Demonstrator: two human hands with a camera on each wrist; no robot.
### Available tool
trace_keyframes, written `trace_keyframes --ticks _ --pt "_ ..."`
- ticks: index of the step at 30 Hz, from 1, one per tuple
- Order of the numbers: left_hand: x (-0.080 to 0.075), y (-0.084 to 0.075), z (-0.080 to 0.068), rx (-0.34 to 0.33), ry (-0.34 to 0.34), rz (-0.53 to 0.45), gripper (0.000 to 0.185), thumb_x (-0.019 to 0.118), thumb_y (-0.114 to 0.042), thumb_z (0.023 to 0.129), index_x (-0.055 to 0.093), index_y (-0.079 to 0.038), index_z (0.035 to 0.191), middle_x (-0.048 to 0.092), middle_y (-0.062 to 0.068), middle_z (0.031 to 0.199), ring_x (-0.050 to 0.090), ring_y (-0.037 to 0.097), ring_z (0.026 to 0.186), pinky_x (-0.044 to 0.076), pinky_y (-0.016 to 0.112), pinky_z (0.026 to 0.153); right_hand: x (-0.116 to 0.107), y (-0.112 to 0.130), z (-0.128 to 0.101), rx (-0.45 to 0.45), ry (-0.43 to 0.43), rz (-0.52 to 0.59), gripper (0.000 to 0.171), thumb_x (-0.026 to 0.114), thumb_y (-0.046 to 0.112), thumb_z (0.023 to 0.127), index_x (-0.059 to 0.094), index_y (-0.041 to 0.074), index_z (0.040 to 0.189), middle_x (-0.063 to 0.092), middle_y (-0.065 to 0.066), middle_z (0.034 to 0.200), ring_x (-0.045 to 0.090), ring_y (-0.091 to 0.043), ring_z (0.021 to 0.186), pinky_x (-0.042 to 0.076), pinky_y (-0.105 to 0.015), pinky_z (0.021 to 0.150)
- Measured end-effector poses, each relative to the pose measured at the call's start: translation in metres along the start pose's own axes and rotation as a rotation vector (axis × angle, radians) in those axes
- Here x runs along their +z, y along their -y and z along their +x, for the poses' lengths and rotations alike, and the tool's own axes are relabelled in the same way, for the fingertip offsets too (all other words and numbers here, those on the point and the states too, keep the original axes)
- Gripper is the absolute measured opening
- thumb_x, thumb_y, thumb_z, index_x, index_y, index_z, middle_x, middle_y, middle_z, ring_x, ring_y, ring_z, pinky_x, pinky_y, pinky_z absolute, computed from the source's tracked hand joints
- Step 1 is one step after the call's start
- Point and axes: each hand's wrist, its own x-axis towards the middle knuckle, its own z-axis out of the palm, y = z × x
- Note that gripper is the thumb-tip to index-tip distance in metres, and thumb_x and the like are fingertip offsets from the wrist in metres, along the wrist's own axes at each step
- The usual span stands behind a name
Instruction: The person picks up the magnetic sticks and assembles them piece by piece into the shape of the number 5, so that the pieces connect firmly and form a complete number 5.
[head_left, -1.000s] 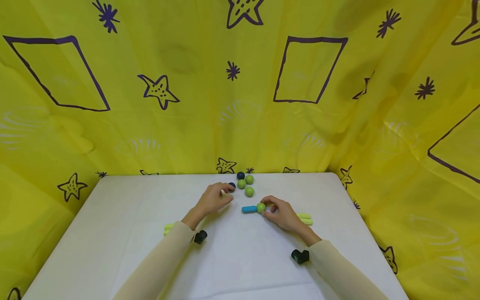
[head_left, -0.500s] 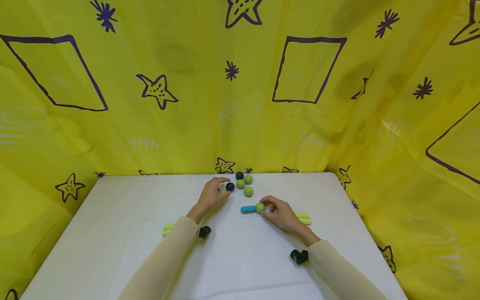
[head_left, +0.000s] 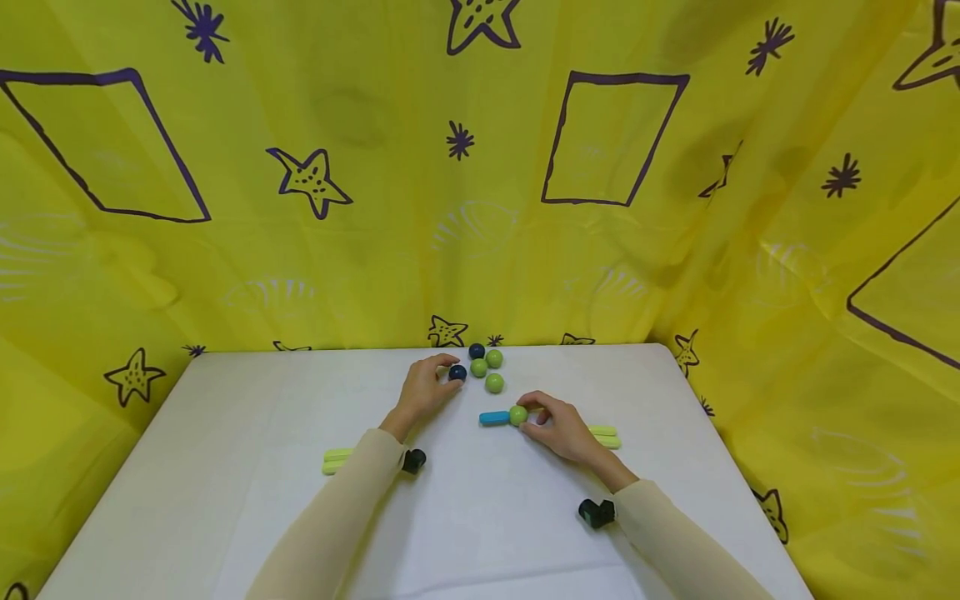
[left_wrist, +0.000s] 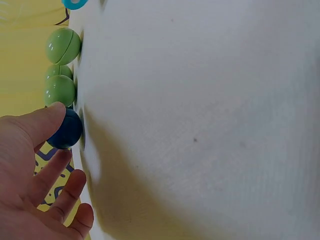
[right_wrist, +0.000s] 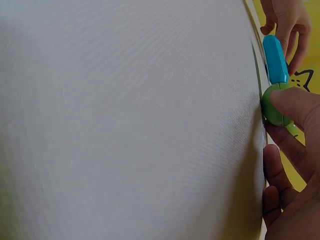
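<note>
White table (head_left: pixel 225 467) before yellow star-print curtain (head_left: pixel 375 208); left grip (head_left: pixel 423 390) pinches navy ball (head_left: pixel 457 372), right grip (head_left: pixel 558 429) green ball (head_left: pixel 517 414)

No words, numbers or brands can be read anywhere; the yellow curtain (head_left: pixel 480 208) bears only drawn stars and quadrilaterals.

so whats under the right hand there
The right hand pinches a green ball that touches a blue stick. Yellow-green sticks poke out behind it; how far they run beneath the palm is covered.
</note>
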Motion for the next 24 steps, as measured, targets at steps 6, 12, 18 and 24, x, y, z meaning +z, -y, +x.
trace_keyframes --ticks 6,12,18,24 --pt "0.0052 0.0010 0.0015 -0.004 -0.020 -0.032 0.030 0.080 -0.009 0.088 0.073 -0.006 0.118 0.073 0.010 0.117 0.063 0.029 0.108 0.044 0.047 0.103 -0.0002 -0.0013 -0.0003 -0.003 -0.007 0.000 0.034 0.077 0.013 0.092 0.066 0.017 0.124 0.070 0.001 0.115 0.056 -0.015 0.086 0.046 -0.029 0.078" --pt "0.0067 -0.0006 0.0008 -0.034 -0.025 -0.071 0.029 0.079 -0.008 0.090 0.073 -0.005 0.117 0.073 0.011 0.116 0.060 0.027 0.100 0.047 0.044 0.094 -0.0001 -0.0014 -0.0004 -0.008 -0.009 -0.002 0.034 0.077 0.014 0.092 0.066 0.018 0.124 0.070 0.001 0.115 0.056 -0.014 0.086 0.047 -0.029 0.078" --pt "0.0066 -0.0013 0.0010 -0.042 -0.023 -0.063 0.028 0.079 -0.008 0.089 0.073 -0.006 0.117 0.073 0.011 0.115 0.059 0.026 0.097 0.047 0.042 0.091 -0.0014 -0.0011 -0.0002 0.000 -0.001 0.006 0.034 0.077 0.014 0.093 0.066 0.018 0.125 0.070 0.002 0.116 0.056 -0.015 0.087 0.047 -0.029 0.079" --pt "0.0041 -0.0011 -0.0006 -0.045 -0.012 -0.048 0.027 0.079 -0.008 0.088 0.073 -0.007 0.115 0.073 0.009 0.114 0.060 0.024 0.096 0.047 0.042 0.090 -0.0007 -0.0004 0.0005 0.002 0.007 0.003 0.035 0.077 0.014 0.093 0.066 0.017 0.126 0.070 0.002 0.116 0.056 -0.015 0.087 0.047 -0.029 0.079"
